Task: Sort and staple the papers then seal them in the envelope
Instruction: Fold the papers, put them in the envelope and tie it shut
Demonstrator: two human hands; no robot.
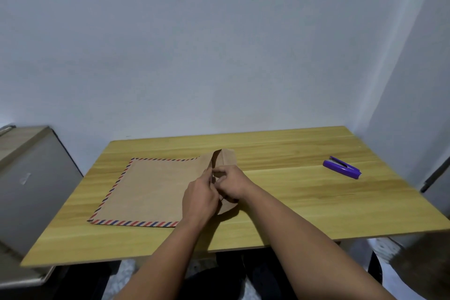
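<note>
Our arms: both reach from the near edge toward the middle of the wooden table [292, 202], meeting at the right end of the envelope.
Left hand [201, 196]: fingers curled, pinching the envelope's flap [222, 159] from its left side.
Right hand [231, 184]: fingers curled on the same flap from its right side, touching the left hand.
Flap: half raised and creased, standing up just beyond our fingers; it is not yet folded flat.
Envelope [151, 190]: brown with a red and blue striped border, lying flat, its long axis running left to right, the body stretching left from our hands.
Key relation: the open end sits under both hands, so we judge the flap must fold leftward over the body.
Papers: none visible; we cannot tell whether they are inside.
Stapler [342, 167]: purple, far right, well apart from our hands.
</note>
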